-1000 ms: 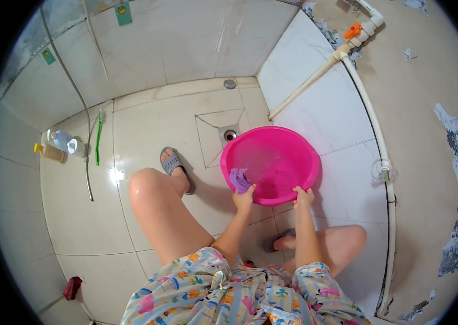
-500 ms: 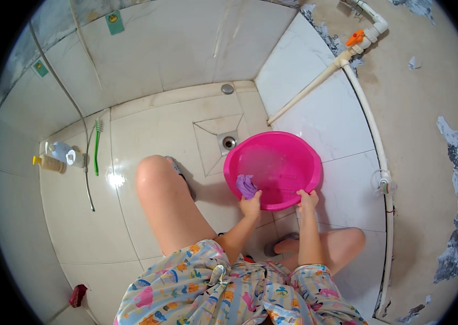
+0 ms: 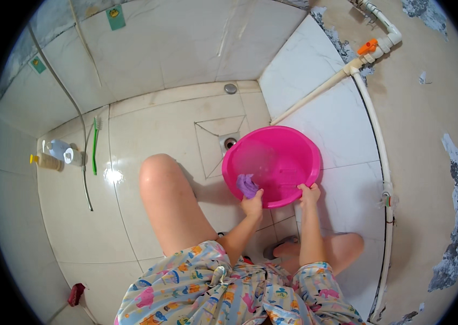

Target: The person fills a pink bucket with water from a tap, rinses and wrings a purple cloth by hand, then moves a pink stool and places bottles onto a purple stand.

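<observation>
A round, bright pink plastic basin (image 3: 299, 151) is in front of me, its far left rim beside the floor drain (image 3: 230, 143). Cloudy liquid shows at the left inside it. My left hand (image 3: 252, 205) is closed at the near left rim, gripping a bunched purple cloth (image 3: 248, 186) that hangs over the basin's inner side. Whether these fingers also hold the rim is hard to see. On the near right, my right hand (image 3: 309, 194) is closed round the basin's rim.
My bent left knee (image 3: 161, 173) rises left of the basin. Several bottles (image 3: 60, 149), a green-handled brush (image 3: 95, 146) and a hanging hose (image 3: 84, 162) are at the left wall. A pale pipe (image 3: 315, 89) with an orange valve handle (image 3: 368, 47) runs along the right wall.
The basin has shifted slightly away from me, toward the drain, with both hands staying on it. The purple cloth is still in my left hand. The view has turned a little.
</observation>
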A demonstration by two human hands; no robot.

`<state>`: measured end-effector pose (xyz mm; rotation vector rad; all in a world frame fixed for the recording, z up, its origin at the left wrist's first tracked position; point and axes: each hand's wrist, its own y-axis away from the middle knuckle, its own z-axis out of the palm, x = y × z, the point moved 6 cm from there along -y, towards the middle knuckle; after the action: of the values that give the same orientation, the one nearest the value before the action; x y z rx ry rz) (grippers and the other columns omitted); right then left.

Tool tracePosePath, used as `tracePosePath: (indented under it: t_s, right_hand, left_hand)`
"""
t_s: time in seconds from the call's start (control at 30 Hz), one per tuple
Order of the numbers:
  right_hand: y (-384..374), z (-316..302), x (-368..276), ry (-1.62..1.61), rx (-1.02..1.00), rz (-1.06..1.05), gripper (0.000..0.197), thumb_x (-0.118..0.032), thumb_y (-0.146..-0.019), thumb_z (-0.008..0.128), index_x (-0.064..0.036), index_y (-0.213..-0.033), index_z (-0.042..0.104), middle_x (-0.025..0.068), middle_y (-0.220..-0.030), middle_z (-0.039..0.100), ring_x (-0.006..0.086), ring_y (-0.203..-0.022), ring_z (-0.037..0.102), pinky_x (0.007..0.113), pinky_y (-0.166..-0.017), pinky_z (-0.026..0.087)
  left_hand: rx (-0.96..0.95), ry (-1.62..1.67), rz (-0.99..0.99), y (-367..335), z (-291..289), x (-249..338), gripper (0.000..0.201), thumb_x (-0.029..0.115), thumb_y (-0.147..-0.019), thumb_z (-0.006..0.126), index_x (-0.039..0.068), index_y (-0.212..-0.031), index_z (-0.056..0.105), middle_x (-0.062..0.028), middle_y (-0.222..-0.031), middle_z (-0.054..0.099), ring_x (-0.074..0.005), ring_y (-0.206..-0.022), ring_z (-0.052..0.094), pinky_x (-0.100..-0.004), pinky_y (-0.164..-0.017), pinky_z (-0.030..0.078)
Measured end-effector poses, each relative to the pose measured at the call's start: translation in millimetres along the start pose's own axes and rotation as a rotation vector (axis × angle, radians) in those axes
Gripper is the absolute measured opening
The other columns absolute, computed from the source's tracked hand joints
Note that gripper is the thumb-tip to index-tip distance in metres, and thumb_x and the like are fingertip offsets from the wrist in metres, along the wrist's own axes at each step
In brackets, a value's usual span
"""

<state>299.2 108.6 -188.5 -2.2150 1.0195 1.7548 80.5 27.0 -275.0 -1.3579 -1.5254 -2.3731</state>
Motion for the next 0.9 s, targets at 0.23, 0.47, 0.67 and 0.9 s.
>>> tracePosePath:
  t_s: [0.23, 0.47, 0.67, 0.9]
  right_hand:
    - [-4, 12, -14, 0.014, -0.026, -0.003, 0.020, 0.009, -0.060, 0.062, 0.0011, -0.078, 0.058, 0.0066, -0.071, 0.060, 0.0152, -0.061, 0.056, 0.029, -0.053, 0.045]
    - [-17, 17, -11, 0.003, -0.010, -0.079, 0.016, 0.007, -0.065, 0.061, -0.0039, -0.074, 0.055, 0.0062, -0.067, 0.059, 0.0127, -0.048, 0.054, 0.024, -0.033, 0.038]
    - [-10, 22, -23, 0.084, -0.029, 0.000, 0.017, 0.008, -0.062, 0.062, 0.0007, -0.077, 0.058, 0.0070, -0.071, 0.061, 0.0149, -0.061, 0.058, 0.028, -0.053, 0.047]
    - [-14, 24, -26, 0.112, -0.022, -0.009, 0.017, 0.007, -0.062, 0.062, -0.0005, -0.077, 0.059, 0.0068, -0.070, 0.060, 0.0149, -0.059, 0.057, 0.028, -0.050, 0.045]
  left_hand:
    - [0.034, -0.004, -0.012, -3, 5, 8, 0.035, 0.014, -0.067, 0.073, -0.001, -0.095, 0.060, -0.0056, -0.088, 0.063, -0.0151, -0.079, 0.058, -0.0290, -0.073, 0.045]
    - [0.023, 0.070, 0.005, -14, 11, 2, 0.034, 0.012, -0.067, 0.072, -0.001, -0.095, 0.060, -0.0057, -0.086, 0.064, -0.0150, -0.078, 0.059, -0.0282, -0.072, 0.046]
    - [0.070, -0.029, -0.023, -9, 9, 12, 0.034, 0.013, -0.065, 0.072, -0.002, -0.094, 0.061, -0.0069, -0.087, 0.064, -0.0158, -0.079, 0.059, -0.0292, -0.073, 0.046]
    - [0.054, 0.064, -0.021, 0, 12, 31, 0.040, 0.022, -0.062, 0.074, 0.001, -0.095, 0.063, -0.0092, -0.090, 0.065, -0.0198, -0.082, 0.061, -0.0338, -0.078, 0.045]
